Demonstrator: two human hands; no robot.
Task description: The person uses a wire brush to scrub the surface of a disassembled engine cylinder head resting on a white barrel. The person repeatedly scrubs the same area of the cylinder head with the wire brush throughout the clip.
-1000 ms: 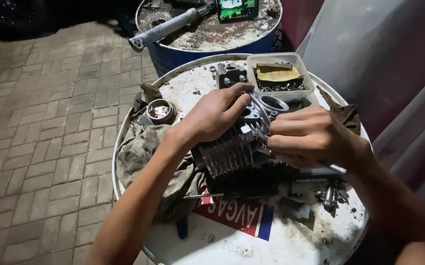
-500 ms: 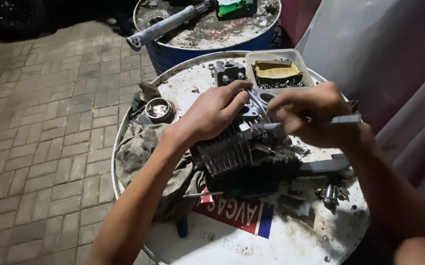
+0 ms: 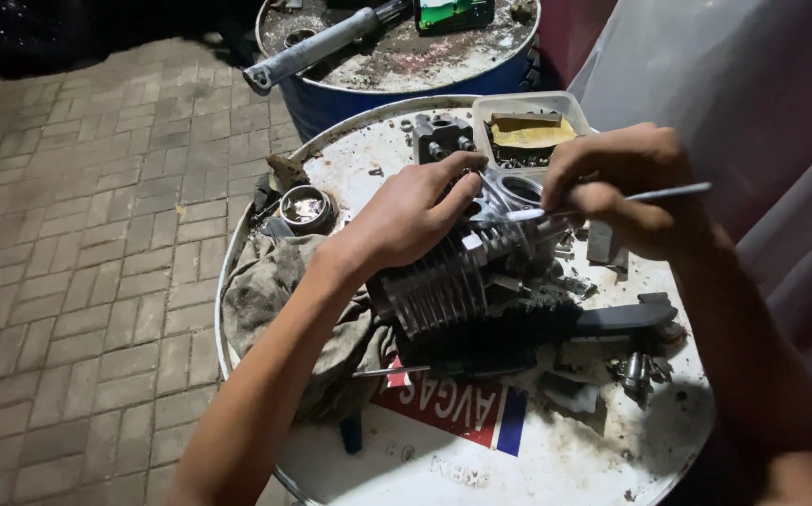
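Finned engine cylinder (image 3: 467, 281) on drum-top surface (image 3: 556, 459), left hand (image 3: 415, 215) clamped over its top end, right hand (image 3: 626, 187) just beside, pinching thin metal tool (image 3: 603, 201) tip at cylinder's bore, dirty rag (image 3: 279, 300) alongside.

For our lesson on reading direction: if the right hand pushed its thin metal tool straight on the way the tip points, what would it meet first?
Probably the finned engine cylinder: the right hand aims the thin tool leftward at its top, near the left hand. Depth is unclear.

Grey brick paving (image 3: 78, 234) fills the left of the frame, dim toward the upper left. A blue drum (image 3: 396, 89) stands at top centre; pale sheeting (image 3: 762, 103) hangs at right.
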